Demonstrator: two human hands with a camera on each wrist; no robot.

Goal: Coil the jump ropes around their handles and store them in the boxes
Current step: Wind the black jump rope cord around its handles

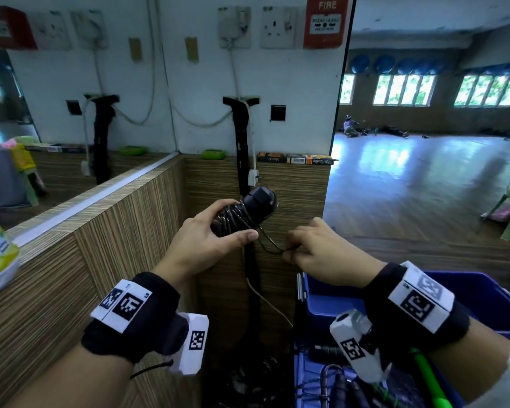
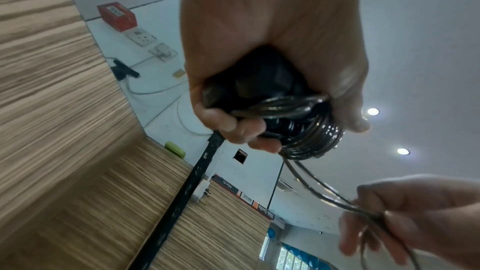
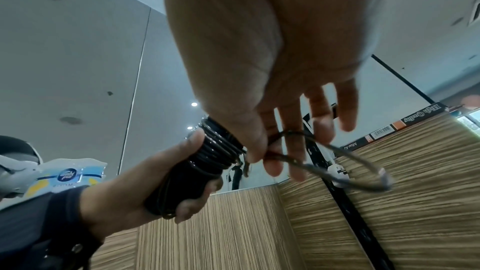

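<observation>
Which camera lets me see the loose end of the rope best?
The right wrist view: the loose end loops out clear from the right hand. In the head view it is a thin line. In the left wrist view it is blurry.

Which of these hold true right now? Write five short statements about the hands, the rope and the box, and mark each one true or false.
1. The left hand grips the black handles with rope coiled around them. True.
2. The right hand is empty and hangs away from the rope. False: its fingers pinch the loose rope end.
3. The handles already lie in the blue box. False: they are held up in front of the wood-panelled wall.
4. The blue box sits below the right hand. True.
5. The whole rope hangs uncoiled. False: many turns wrap the handles, with only a short loop free.
</observation>
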